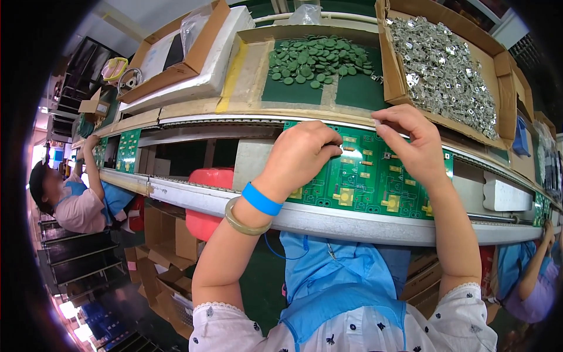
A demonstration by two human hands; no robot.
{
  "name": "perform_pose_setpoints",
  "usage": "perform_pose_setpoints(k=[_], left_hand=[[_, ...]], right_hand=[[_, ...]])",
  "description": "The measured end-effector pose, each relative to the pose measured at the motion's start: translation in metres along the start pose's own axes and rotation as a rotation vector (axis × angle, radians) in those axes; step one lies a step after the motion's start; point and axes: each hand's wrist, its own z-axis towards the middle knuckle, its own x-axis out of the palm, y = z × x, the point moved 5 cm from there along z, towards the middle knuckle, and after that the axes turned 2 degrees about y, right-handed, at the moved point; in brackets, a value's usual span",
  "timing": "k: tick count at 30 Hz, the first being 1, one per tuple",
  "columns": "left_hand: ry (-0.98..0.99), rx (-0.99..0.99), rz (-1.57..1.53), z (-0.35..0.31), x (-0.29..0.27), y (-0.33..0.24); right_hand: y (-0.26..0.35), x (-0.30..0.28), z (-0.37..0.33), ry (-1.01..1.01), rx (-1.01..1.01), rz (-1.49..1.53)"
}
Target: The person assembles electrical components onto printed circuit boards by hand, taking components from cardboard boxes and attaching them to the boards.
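A green circuit board [366, 176] with small mounted parts and yellowish square pads lies across the conveyor rails in front of me. Over its left part is my left hand [302, 154], thumb and forefinger pinched together; whatever they hold is too small to name. My right hand [413, 141] hovers above the board's far right part. Its thumb and forefinger close around a tiny pale thing near the far rail, also too small to make out. A blue wrist strap [262, 200] and a bangle [246, 220] circle my left wrist.
Beyond the conveyor rail [352, 226], green discs [316, 56] lie heaped on a green surface. A cardboard box [396, 64] of small metal clips [446, 73] stands far right. More boards [128, 151] sit along the line. Co-workers [82, 199] work at both sides.
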Motion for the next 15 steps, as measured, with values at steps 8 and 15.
perform_pose_setpoints(k=[8,15], left_hand=[[0.015,-0.015,-0.019,-0.001,0.001,0.002],[0.025,-0.01,0.014,-0.002,0.0,0.002]], right_hand=[[-0.001,0.006,-0.004,0.132,-0.093,-0.468],[-0.001,0.019,-0.001,0.21,-0.225,-0.682]])
